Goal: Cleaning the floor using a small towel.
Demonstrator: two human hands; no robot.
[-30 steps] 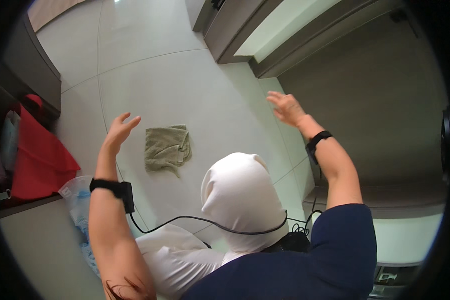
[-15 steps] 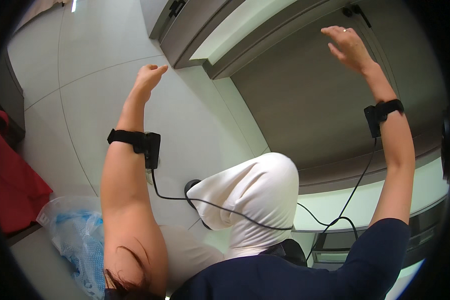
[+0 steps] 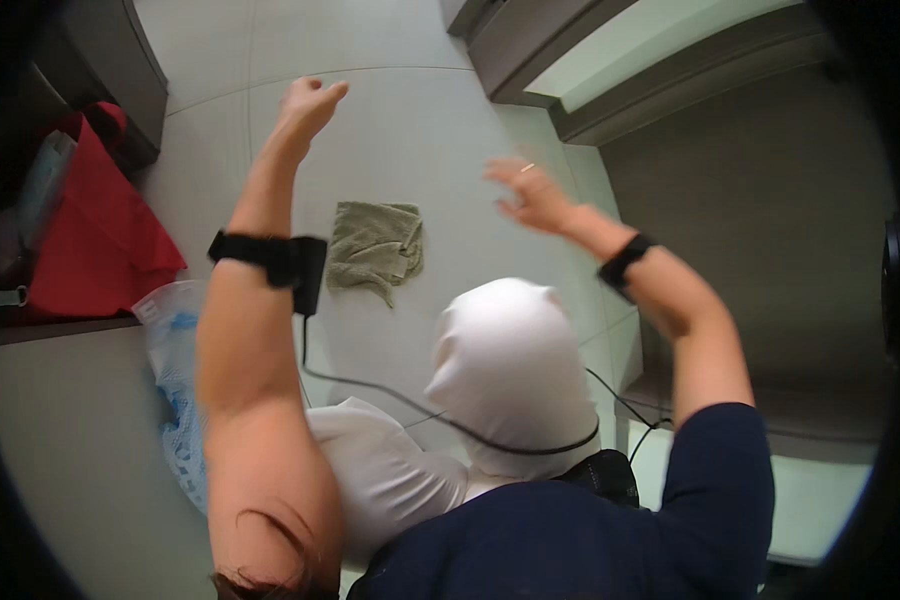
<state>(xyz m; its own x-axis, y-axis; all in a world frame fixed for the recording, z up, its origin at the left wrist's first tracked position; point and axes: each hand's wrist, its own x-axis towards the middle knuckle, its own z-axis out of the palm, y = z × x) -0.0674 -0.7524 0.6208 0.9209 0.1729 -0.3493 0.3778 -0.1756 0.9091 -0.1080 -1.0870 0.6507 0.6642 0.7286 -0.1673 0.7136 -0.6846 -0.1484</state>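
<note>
My left hand (image 3: 310, 110) reaches out over the pale tiled floor (image 3: 390, 130), seen foreshortened. Its thumb stands apart from the loosely bent fingers, and nothing shows in it. Lower and nearer the middle, my right hand (image 3: 538, 198) hovers over the floor with its fingers spread, slightly blurred and holding nothing. A grey-green cloth (image 3: 370, 245), rumpled at one corner, lies on the floor between my forearms. Neither hand touches it. A black strap with a small box (image 3: 295, 265) sits on my left forearm, and another black strap (image 3: 625, 265) is on my right.
A dark cabinet front (image 3: 750, 230) stands on the right. To the left, a red bag (image 3: 100, 220) rests beside a clear plastic bag with blue in it (image 3: 180, 400). A black cable (image 3: 370, 381) crosses my knee in white trousers (image 3: 510, 350).
The view has swung toward the right and the red bag shows more fully. My right hand has come down and inward from the cabinet front. The cloth has come into sight.
</note>
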